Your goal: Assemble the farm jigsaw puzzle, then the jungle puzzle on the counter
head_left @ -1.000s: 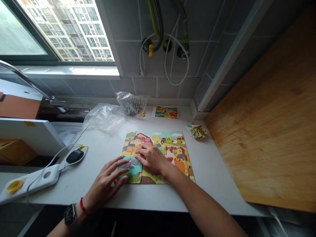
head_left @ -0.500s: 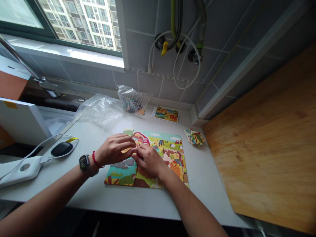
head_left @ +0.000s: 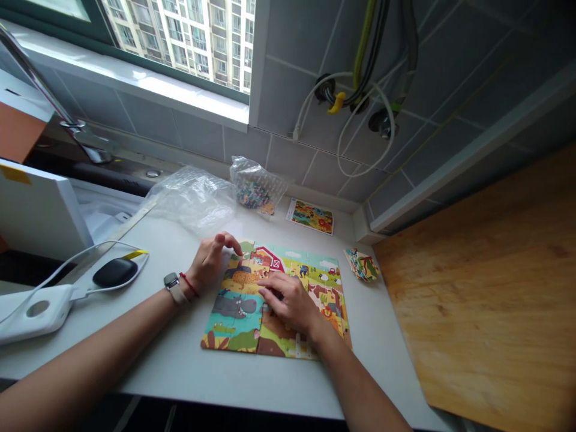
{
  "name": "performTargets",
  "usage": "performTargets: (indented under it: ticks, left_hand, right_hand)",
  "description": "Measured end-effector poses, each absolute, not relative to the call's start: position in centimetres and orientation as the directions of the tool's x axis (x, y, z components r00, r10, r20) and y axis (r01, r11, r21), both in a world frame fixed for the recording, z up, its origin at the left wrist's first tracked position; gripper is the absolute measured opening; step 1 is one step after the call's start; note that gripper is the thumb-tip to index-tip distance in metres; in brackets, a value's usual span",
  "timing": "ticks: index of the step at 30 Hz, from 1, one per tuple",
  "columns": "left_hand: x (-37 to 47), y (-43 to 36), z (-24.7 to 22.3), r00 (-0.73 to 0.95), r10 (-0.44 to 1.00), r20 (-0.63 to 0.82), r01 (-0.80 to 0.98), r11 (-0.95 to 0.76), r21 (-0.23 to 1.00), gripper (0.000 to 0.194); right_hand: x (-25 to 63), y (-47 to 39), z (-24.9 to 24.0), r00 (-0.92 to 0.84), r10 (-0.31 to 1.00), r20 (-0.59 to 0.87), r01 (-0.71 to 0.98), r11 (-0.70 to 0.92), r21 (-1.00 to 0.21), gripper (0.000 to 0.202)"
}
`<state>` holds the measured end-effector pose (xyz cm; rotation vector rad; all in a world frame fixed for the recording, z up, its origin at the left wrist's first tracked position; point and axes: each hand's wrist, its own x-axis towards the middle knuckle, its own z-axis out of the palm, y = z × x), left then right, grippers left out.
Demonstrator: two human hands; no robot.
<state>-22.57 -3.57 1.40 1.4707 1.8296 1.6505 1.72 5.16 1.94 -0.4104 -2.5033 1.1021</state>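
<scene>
Puzzle (head_left: 231, 327) looks mostly joined; pieces (head_left: 362, 266) lie loose near the counter's (head_left: 387, 330) right edge. Left hand (head_left: 209, 259), right hand (head_left: 291, 300): fingers bent, grip unclear.

The puzzle (head_left: 246, 318) lies near the bench (head_left: 180, 366)'s front edge; bag (head_left: 252, 191) and card (head_left: 311, 216) behind, pile (head_left: 362, 265) by the right edge.

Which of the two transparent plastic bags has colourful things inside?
The bag nearer the picture card; the other bag lies crumpled nearer the faucet, showing no colourful contents.
</scene>
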Motion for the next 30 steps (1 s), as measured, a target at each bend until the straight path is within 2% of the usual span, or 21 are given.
performTargets:
  ticks: [3,6,10,15,18,21,25,30]
  left_hand:
    - [-22.9,-3.1,0.5,-0.496,0.802,0.332,0.377,-0.146,0.915,0.090]
    - [-23.0,-2.9,0.4,-0.550,0.781,0.297,0.294,-0.152,0.944,0.089]
    - [-22.8,-2.9,0.7,-0.516,0.795,0.318,0.290,-0.188,0.939,0.086]
    - [-22.7,-3.0,1.1,-0.546,0.780,0.306,0.294,-0.164,0.942,0.089]
    - [-22.8,-3.0,1.4,-0.558,0.787,0.263,0.250,-0.142,0.958,0.089]
    - [-23.0,-2.9,1.4,-0.575,0.792,0.206,0.162,-0.136,0.977,0.088]
    - [-23.2,-2.7,0.9,-0.579,0.798,0.170,0.111,-0.129,0.985,0.086]
    - [-23.3,-2.5,0.5,-0.574,0.803,0.162,0.082,-0.141,0.987,0.085]
  right_hand:
    - [2.5,6.2,3.2,-0.808,0.527,0.263,0.182,0.648,-0.740,0.021]
    - [4.6,8.0,5.0,-0.631,0.692,0.350,0.321,0.644,-0.694,0.023]
    - [9.6,11.8,6.9,-0.483,0.763,0.430,0.495,0.642,-0.585,0.030]
    - [17.4,17.8,6.4,-0.251,0.893,0.374,0.763,0.420,-0.491,0.052]
    - [20.3,20.0,5.7,-0.263,0.951,0.160,0.876,0.305,-0.373,0.063]
    - [21.0,20.8,5.0,-0.317,0.948,0.014,0.902,0.305,-0.305,0.073]
    - [20.4,21.3,4.7,-0.362,0.932,-0.009,0.898,0.346,-0.272,0.082]
    - [19.8,21.7,5.2,-0.391,0.920,-0.014,0.898,0.378,-0.227,0.076]
